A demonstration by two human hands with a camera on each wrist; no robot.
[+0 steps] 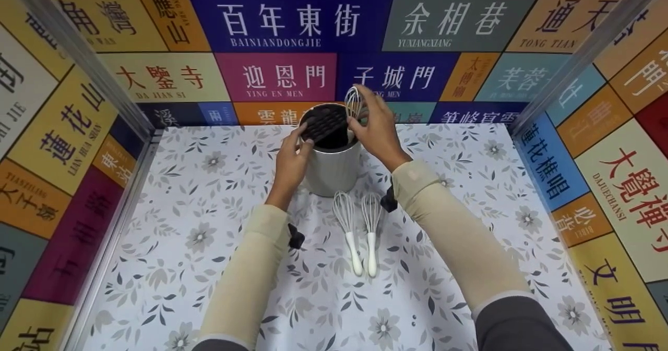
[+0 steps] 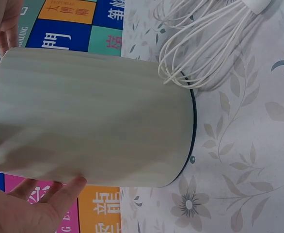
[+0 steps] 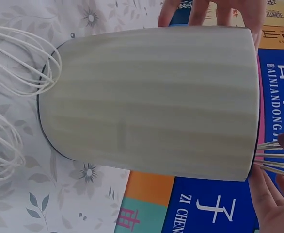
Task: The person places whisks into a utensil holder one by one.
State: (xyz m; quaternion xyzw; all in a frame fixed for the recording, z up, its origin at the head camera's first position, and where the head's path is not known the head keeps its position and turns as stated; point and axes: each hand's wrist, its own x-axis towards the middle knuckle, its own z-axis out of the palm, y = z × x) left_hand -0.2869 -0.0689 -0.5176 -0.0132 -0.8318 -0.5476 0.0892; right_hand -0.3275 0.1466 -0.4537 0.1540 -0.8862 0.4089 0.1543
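Note:
My right hand (image 1: 378, 126) pinches a whisk (image 1: 354, 100) by its wire loops over the right side of a pale grey utensil holder (image 1: 331, 171). The whisk's wires point up, and its lower end is hidden in the dark opening. Against the holder's left rim my left hand (image 1: 292, 158) grips the wall, its thumb (image 2: 76, 187) along the outside in the left wrist view. A black piece with rows of bumps or holes (image 1: 323, 124) shows inside the mouth. Two white whisks, a left one (image 1: 350, 236) and a right one (image 1: 371, 236), lie before the holder, wires toward it.
A white cloth with grey flowers and leaves (image 1: 201, 236) covers the table. Colourful panels with Chinese lettering (image 1: 284, 14) stand along the back and both sides, with metal posts at the left and right corners.

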